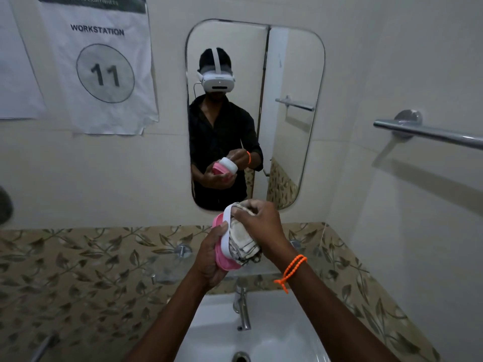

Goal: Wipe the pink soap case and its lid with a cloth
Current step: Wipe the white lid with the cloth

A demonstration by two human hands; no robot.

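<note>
The left hand [209, 259] clamps the pink soap case [222, 257] and its white lid [226, 231] above the sink [274, 335]; the right hand [261, 220] presses a bunched cloth [243, 244] inside. The plastic looks light, rigid and probably slick, so gripping the edges seems best.

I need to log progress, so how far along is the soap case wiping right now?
Done: nothing can be confirmed as finished. In hand: the left hand holds the pink case and white lid together over the sink, while the right hand presses the cloth into the lid. Left: probably the pink case itself, and any surfaces the cloth hasn't reached.
</note>
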